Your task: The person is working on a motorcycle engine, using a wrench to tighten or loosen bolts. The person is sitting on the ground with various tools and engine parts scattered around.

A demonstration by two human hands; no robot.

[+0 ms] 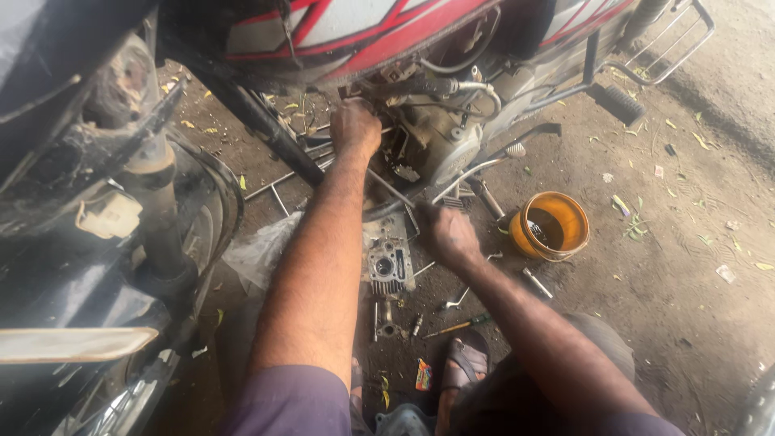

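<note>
Both hands in at the motorcycle engine (440, 137), fingers mostly out of sight.

My left hand (355, 127) is curled up against the engine at 12 o'clock; its fingers are closed, but on what I can't tell, since the back of the hand covers it. My right hand (450, 236) sits lower, at 3 o'clock of the loose cylinder head (387, 262) lying on the dirt floor (686, 266). Its fingers are tucked under the engine and hidden, so I can't tell if they're open or gripping. An orange oil bucket (553, 226) stands at 3 o'clock of that hand, apart from it. A screwdriver (456, 326) and small metal parts lie at 6 o'clock, too small to identify. The red tank and front wheel are cut off by the frame edge.
</note>
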